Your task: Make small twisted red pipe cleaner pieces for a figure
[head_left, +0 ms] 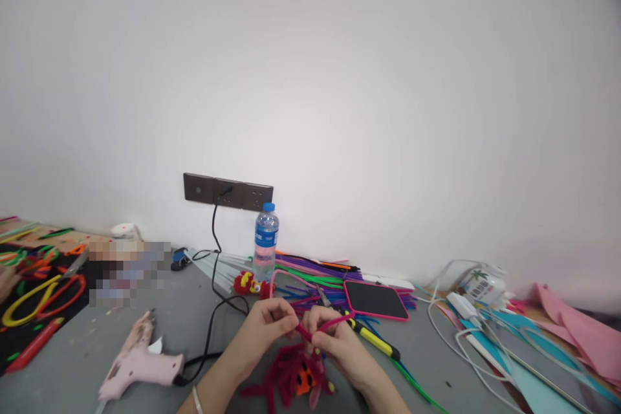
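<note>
My left hand (269,325) pinches a magenta pipe cleaner (338,321) between thumb and fingers. Close beside it, my right hand (337,339) grips the same pipe cleaner, whose free end sticks out to the right. Just below both hands is a fuzzy magenta pipe-cleaner figure (286,372) with an orange, dark-spotted part. Whether the held piece is joined to this figure is hidden by my fingers. Right of my right hand lies a tool with a yellow and black handle (376,339), its metal tip pointing toward the bottle.
A pink glue gun (140,365) lies left, its black cord running to the wall sockets (228,192). Behind my hands stand a water bottle (266,242), a small red-and-yellow figure (250,283), loose pipe cleaners (310,272) and a phone (377,301). Scissors (48,297) lie far left; white cables (460,349) right.
</note>
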Demonstrator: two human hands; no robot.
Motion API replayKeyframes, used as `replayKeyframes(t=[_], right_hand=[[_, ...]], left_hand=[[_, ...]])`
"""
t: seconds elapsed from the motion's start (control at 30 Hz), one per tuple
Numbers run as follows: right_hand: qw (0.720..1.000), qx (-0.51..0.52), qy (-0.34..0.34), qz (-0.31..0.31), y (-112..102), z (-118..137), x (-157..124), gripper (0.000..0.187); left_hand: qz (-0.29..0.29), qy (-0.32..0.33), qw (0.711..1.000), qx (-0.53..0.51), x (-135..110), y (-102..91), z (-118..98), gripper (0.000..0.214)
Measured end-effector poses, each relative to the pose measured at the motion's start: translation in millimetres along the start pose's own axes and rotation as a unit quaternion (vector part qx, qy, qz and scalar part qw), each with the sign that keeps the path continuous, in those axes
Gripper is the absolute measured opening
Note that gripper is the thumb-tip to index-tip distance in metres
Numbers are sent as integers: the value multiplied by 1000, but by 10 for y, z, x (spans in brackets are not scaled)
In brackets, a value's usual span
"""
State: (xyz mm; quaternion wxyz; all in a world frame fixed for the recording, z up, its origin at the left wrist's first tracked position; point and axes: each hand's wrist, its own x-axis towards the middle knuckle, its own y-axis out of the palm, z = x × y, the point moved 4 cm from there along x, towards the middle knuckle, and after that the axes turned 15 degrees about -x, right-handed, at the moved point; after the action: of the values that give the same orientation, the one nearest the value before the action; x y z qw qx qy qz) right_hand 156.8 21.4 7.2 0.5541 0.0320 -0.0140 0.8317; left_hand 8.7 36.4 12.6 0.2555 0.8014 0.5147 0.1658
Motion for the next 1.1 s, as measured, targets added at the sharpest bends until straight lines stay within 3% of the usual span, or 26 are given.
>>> replayKeyframes(t=[0.13, 0.43, 0.73, 1.1], right_hand=[[997, 60, 18, 53, 59, -11, -36, 38], [992, 109, 24, 60, 146, 40, -59, 43], [990, 137, 13, 37, 168, 28, -27, 42], [991, 118, 21, 59, 109, -46, -76, 42]], left_hand=[[36, -39, 996, -77, -19, 60, 32, 28], [76, -51, 989, -120, -58, 130, 72, 26], [69, -44, 989, -123, -49, 110, 75, 28], [62, -45, 993, -91, -54, 134, 113, 30]])
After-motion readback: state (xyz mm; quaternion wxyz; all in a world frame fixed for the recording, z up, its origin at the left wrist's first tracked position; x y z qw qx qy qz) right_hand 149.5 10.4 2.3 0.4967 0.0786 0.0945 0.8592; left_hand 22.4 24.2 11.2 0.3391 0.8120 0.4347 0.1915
